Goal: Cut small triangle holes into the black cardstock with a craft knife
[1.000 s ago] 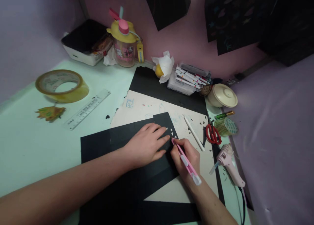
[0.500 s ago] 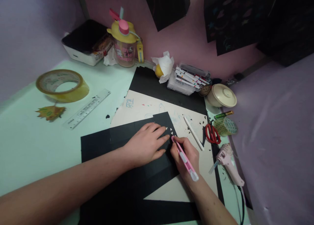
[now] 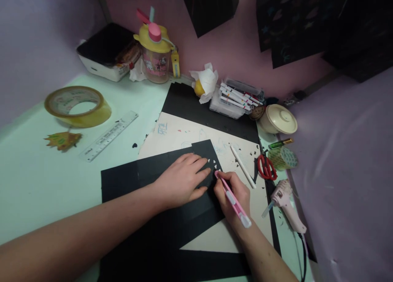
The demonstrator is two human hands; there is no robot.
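My left hand (image 3: 183,179) lies flat with spread fingers on a sheet of black card (image 3: 147,183), pressing near its right end. In my right hand (image 3: 233,194) is a pink utility knife (image 3: 232,200), gripped like a pen, its front end down at the card's right edge. The blade tip is too small to make out. Several small triangular cut-outs show white in the card beside my left fingertips. Beneath the card lies a white sheet (image 3: 175,132) with faint blue drawing. A white pen (image 3: 242,166) rests on that sheet, right of my hands.
On the right are red-handled scissors (image 3: 266,167), a glue gun (image 3: 287,206) with a cord, a tape roll (image 3: 283,158) and a lidded bowl (image 3: 278,119). Markers (image 3: 238,96) and a drink cup (image 3: 155,60) stand behind. Leftward lie a ruler (image 3: 109,136), wide tape (image 3: 78,105) and a leaf (image 3: 63,140).
The knife's rear end has shifted very slightly to the right with my right hand. My left hand stays in place on the card.
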